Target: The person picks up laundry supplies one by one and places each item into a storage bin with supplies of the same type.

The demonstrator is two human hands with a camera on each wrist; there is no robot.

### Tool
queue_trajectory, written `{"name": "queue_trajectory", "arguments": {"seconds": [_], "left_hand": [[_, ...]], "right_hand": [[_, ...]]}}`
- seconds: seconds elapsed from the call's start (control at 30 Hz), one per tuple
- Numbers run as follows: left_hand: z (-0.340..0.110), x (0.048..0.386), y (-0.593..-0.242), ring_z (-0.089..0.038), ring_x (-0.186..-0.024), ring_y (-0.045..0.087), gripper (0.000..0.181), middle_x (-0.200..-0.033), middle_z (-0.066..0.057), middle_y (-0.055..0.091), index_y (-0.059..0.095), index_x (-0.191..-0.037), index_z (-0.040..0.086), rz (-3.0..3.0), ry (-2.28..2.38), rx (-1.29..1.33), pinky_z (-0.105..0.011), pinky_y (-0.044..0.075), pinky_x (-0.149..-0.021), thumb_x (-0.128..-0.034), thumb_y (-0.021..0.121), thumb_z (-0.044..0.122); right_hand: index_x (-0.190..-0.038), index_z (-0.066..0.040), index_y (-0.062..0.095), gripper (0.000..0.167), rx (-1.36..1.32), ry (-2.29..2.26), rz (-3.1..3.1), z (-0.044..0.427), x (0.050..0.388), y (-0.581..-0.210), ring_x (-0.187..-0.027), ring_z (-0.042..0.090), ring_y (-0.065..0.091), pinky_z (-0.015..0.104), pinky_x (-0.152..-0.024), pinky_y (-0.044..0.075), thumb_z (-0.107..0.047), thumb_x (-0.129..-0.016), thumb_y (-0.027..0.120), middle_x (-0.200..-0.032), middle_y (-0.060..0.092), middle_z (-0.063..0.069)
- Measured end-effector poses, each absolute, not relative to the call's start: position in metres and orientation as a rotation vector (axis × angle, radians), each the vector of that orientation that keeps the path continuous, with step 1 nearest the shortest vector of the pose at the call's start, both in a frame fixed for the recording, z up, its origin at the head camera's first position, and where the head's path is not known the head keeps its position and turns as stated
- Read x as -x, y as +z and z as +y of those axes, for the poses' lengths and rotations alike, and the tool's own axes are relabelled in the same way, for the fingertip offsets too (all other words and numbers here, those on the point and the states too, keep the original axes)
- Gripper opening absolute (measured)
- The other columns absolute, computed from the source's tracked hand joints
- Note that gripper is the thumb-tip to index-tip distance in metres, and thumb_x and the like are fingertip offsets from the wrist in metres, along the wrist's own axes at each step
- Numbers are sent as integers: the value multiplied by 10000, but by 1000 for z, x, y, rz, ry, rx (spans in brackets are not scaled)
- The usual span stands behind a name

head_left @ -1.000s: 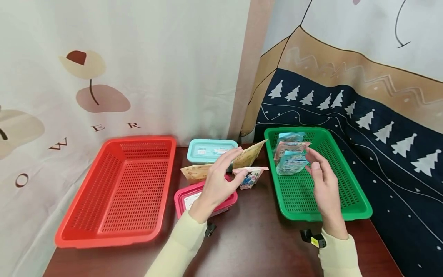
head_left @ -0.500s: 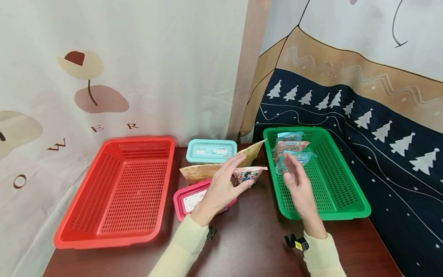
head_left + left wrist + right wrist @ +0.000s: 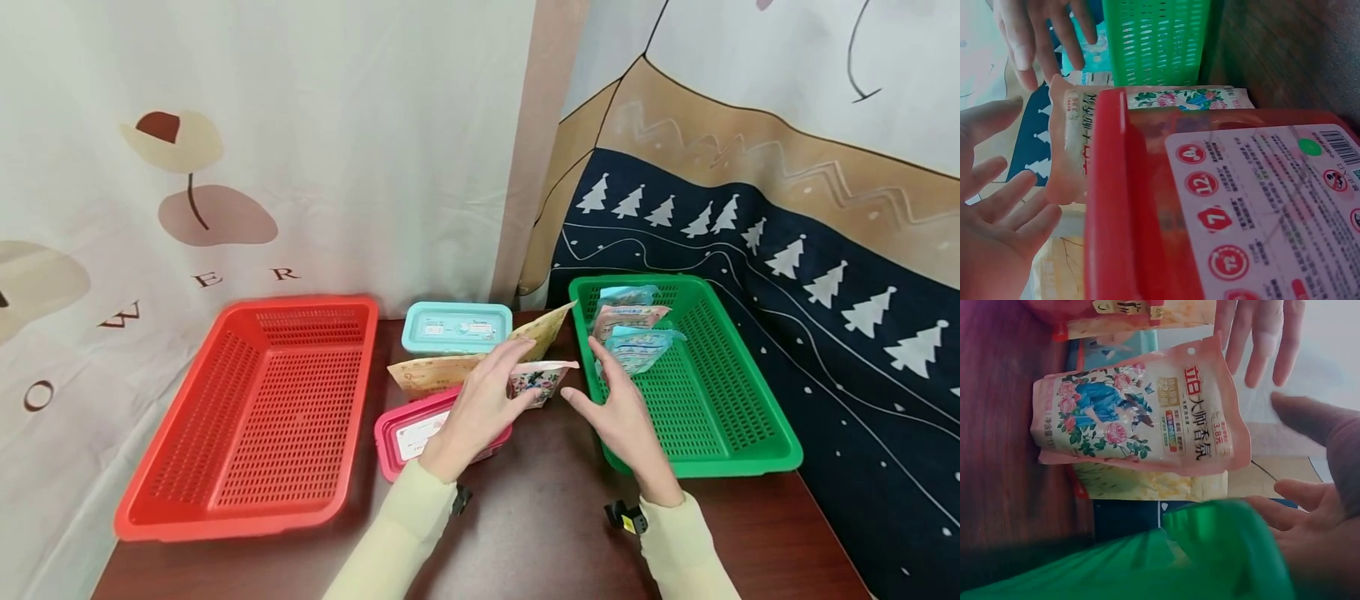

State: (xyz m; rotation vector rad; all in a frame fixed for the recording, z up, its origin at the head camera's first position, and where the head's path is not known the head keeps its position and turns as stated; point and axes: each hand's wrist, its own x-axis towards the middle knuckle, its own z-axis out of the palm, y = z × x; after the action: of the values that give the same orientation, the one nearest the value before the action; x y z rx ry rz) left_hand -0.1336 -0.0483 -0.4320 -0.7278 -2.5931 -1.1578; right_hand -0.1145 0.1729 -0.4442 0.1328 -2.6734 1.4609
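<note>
Between the baskets, my left hand [image 3: 480, 408] hovers over the red-lidded box [image 3: 420, 429], fingers extended and holding nothing. Just right of it stands a pink floral pouch [image 3: 538, 382], seen from the front in the right wrist view [image 3: 1116, 415]. My right hand [image 3: 626, 421] is spread at the left rim of the green basket [image 3: 787, 454], with nothing in its grasp. Behind the left hand are a tan pouch [image 3: 431, 375] and a yellowish pouch [image 3: 551, 329]. A light-blue-lidded box [image 3: 457, 327] lies at the back.
A red basket [image 3: 288, 417] stands on the left of the brown table [image 3: 555, 533]. Inside the green basket, a pink packet [image 3: 630, 317] stands between two blue packets, the front one [image 3: 641, 348] nearest. Patterned curtains hang behind.
My right hand has moved left from inside the green basket to its left rim, near the floral pouch. The left hand has shifted slightly right and stays over the red-lidded box.
</note>
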Motion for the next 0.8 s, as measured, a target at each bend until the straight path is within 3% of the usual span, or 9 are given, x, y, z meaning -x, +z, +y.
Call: {"name": "queue_trajectory", "arguments": {"seconds": [0.43,0.8], "left_hand": [[-43,145,-437,-307,-1337,561,511,-1456,-152,577,598,-1422,52,-2657,-997,723,-469,487,-1071,-936,756,33],[-38,149,-444,-295,-1121,694,336,-1264,-133,701,703,-1273,44,-2670,-945,636,-443,573,-929,-941,740,9]], "right_hand": [[-1536,-50,467,661,-197,1171,-2719,147,127,-446,-1430,375,451,589,-1134,382,-167,-949,749,-1560,477,183],[-1409,-39,614,467,-136,1136,-2694,142,133,-450,-1278,404,587,574,-1013,479,-84,-955,712,-1402,618,206]]}}
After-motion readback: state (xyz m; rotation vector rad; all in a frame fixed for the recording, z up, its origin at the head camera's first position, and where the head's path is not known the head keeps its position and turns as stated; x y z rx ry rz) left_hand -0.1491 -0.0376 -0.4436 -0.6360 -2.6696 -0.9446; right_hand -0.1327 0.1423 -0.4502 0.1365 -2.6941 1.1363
